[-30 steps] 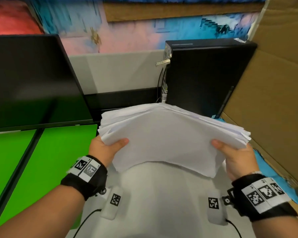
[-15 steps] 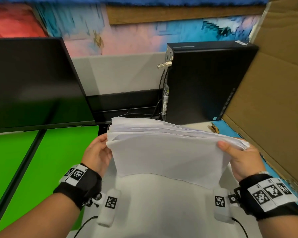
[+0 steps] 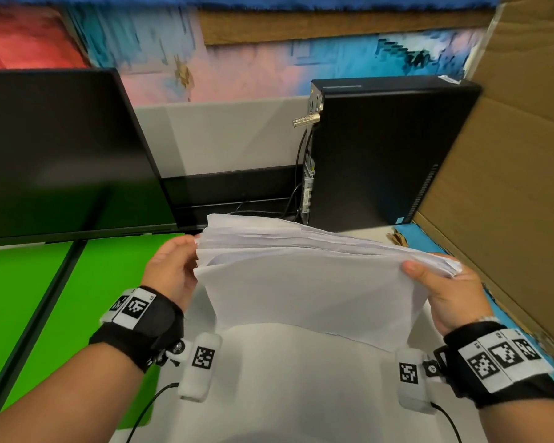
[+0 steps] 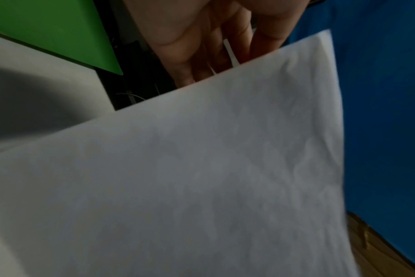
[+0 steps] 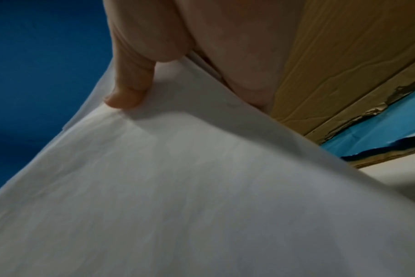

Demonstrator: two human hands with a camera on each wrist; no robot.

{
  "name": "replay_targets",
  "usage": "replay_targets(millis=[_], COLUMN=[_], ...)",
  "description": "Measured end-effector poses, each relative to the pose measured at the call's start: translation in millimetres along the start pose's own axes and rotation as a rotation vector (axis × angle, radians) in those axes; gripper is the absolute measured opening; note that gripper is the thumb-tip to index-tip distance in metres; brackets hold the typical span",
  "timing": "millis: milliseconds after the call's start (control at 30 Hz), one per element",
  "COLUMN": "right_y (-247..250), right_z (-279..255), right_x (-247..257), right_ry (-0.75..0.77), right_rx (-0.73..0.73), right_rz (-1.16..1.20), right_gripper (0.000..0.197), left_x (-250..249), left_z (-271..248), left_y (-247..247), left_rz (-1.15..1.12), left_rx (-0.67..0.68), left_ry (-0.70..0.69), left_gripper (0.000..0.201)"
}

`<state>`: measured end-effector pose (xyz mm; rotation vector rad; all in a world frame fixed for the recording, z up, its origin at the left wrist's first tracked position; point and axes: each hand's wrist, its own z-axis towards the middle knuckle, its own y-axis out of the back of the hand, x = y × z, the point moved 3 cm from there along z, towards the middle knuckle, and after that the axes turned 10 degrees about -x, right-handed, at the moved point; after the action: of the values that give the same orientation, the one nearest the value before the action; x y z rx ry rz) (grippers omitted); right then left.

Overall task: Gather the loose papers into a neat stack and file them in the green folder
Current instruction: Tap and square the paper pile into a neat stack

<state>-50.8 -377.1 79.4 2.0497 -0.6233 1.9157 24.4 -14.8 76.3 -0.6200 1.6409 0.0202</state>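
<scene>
**Both hands hold the papers on edge: square them before filing**

Hands first, from the head view: the left hand (image 3: 170, 273) holds the left end of the papers (image 3: 311, 282), its fingers hidden behind the sheets, and the right hand (image 3: 445, 292) clamps the right end with the thumb lying across the front sheet. The bundle hangs above the white desk (image 3: 301, 385), tilted, and its top edges fan out unevenly. Left of the papers the green folder (image 3: 87, 292) lies open and flat, partly under the black monitor (image 3: 61, 148). Behind the papers stands a black computer case (image 3: 381, 148); to their right leans a cardboard sheet (image 3: 509, 187).

From the left wrist, the left hand's fingers (image 4: 234, 37) curl behind the sheets, and a corner of the folder shows left of the papers.

From the right wrist, the thumb (image 5: 130, 82) presses the front sheet while the palm backs the bundle, so that hand grips firmly.

To do this step well, I judge the grip should slacken a little and the bottom edge be tapped on the desk so that the stray sheets drop level, then the side edges be squared likewise. Too tight a hold keeps the fan locked; too loose a hold could let sheets slide out toward the cardboard. Only then should the stack travel left onto the folder.
</scene>
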Motion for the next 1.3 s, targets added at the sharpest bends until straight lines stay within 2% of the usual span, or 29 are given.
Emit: replay_targets(millis=[167,267,300,333,367,400,467,567,600,700,767,833,933,1033,1067,1167,1233,1267,1300], right_y=[-2,-1,-1,0,1,1,2,4,5,5,6,5,0,-3,-1,4,3,1,-2], right_z=[0,0,1,2,2,1,1,0,-1,-4,-6,-9,-17,-21,-21,-15,-13,-13,-14], right_x=[1,6,7,10,13,17,26,36,40,46,51,56,65,72,73,70,65,63,60], right_ry=[0.03,0.071,0.089,0.104,0.121,0.135,0.17,0.2,0.198,0.221,0.265,0.306,0.341,0.345,0.34,0.299,0.277,0.268,0.264], right_rx=[-0.035,-0.086,-0.096,-0.105,-0.107,-0.103,-0.098,-0.132,-0.159,-0.231,-0.266,-0.25,-0.157,-0.084,-0.067,-0.016,-0.029,-0.049,-0.066], right_rz=[0.007,0.016,0.013,0.015,0.031,0.046,0.074,0.084,0.057,-0.004,-0.028,-0.037,-0.03,-0.003,0.014,0.066,0.093,0.108,0.125], right_gripper=[0.069,0.062,0.064,0.067,0.068,0.067,0.063,0.05,0.042,0.017,0.016,0.015,0.009,0.011,0.013,0.039,0.06,0.063,0.058], left_x=[-21,-18,-12,-7,1,8,18,20,18,12,15,17,20,17,13,6,3,2,-1], left_z=[-2,-6,-6,-8,-10,-10,-8,-8,-10,-20,-16,-14,-16,-8,-7,-7,-9,-10,-13], left_y=[-13,-12,-8,-5,-1,4,4,-2,-3,-3,2,2,-2,2,1,-1,-6,-9,-12], left_rz=[0.007,0.148,0.194,0.274,0.301,0.297,0.265,0.133,0.105,0.135,0.181,0.216,0.338,0.348,0.354,0.343,0.313,0.309,0.303], left_rx=[0.159,0.284,0.358,0.436,0.492,0.507,0.513,0.45,0.44,0.519,0.519,0.513,0.503,0.424,0.406,0.427,0.422,0.409,0.388], left_ry=[-0.084,-0.129,-0.166,-0.188,-0.152,-0.114,-0.045,0.067,0.065,0.05,0.071,0.092,0.003,-0.105,-0.148,-0.141,-0.137,-0.163,-0.192], left_gripper=[0.035,0.011,0.036,0.07,0.098,0.111,0.117,0.112,0.115,0.134,0.142,0.14,0.119,0.128,0.122,0.076,0.068,0.065,0.057])
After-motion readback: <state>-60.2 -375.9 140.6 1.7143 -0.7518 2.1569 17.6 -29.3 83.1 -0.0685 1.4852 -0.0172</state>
